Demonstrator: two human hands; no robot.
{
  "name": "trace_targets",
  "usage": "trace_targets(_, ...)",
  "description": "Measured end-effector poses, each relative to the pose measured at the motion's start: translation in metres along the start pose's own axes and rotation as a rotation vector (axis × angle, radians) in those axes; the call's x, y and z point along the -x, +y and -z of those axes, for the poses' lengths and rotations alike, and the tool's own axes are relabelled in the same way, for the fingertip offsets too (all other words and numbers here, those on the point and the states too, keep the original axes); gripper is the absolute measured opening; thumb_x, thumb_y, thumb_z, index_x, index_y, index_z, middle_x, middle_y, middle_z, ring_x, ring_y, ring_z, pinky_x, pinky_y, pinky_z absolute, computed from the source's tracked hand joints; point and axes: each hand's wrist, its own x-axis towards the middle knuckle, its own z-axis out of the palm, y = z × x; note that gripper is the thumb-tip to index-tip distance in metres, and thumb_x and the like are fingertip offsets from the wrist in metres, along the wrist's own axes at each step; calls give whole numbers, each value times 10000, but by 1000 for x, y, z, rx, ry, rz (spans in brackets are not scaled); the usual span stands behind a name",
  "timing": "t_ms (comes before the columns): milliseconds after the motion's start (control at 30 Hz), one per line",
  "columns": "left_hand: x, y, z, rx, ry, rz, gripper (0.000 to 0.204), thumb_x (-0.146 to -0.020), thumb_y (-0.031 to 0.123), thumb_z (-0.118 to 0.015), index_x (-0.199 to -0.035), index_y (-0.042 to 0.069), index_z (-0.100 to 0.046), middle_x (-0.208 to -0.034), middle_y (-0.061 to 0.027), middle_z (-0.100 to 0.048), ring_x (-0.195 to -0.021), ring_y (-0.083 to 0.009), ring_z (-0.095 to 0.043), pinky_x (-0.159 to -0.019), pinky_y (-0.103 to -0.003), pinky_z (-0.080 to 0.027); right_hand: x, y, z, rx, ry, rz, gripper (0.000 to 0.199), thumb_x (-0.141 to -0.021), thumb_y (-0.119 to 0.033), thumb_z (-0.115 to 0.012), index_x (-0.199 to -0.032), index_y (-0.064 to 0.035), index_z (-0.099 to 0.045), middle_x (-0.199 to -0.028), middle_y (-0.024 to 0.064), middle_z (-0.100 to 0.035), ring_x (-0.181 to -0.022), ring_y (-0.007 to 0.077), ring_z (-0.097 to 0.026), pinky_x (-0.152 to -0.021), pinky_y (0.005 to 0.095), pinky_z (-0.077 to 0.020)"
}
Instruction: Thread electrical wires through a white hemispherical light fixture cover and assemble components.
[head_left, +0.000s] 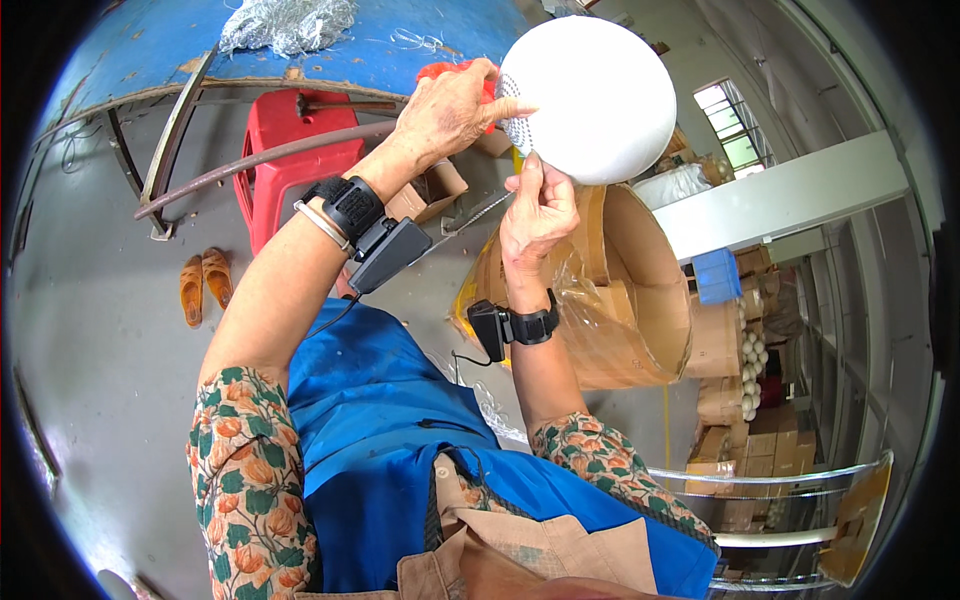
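A large smooth white ball [605, 105] with a patch of small grey dots [513, 105] on its left side is up in front of me. My left hand [445, 115] is closed round a bright red piece [488, 92], mostly hidden by the fingers. One finger of that hand stretches onto the dotted patch. Just under the ball, my right hand [540, 210] pinches at its lower left edge, fingertips against it. A small yellow bit shows by these fingertips; what they hold is too small to make out.
A blue-topped table [390, 55] bears a tangle of clear strands [288, 24]. Below stand a red plastic stool [290, 140] with a hammer and a curved brown bar [270, 160]. A big cardboard drum [640, 290] is at right; orange shoes [204, 285] lie on the floor.
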Motion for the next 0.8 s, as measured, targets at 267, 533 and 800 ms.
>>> trace_targets(267,4,3,3,-31,-18,-135,533,-816,474,-554,-1063,2,-521,-732,-218,-597,-735,-397,-585,-623,-426,-454,0,3,-6,2,32,-57,145,-847,-106,-584,-796,29,-600,-588,27,-567,-520,44,-481,-496,192,-392)
trace_targets(533,2,-6,3,129,-151,-87,583,-818,487,-547,-1115,-14,-518,-725,-197,-609,-699,-378,-600,-628,-406,-468,1,0,-8,-44,14,-77,141,-856,-103,-569,-816,30,-595,-613,37,-578,-521,53,-497,-497,197,-411)
trace_targets(800,0,-2,3,-144,-75,-37,778,-679,622,-614,-1103,-24,-528,-701,-206,-605,-692,-348,-613,-634,-403,-479,3,-8,4,-141,-71,-162,156,-841,-114,-605,-808,38,-600,-604,60,-596,-509,89,-547,-501,206,-456)
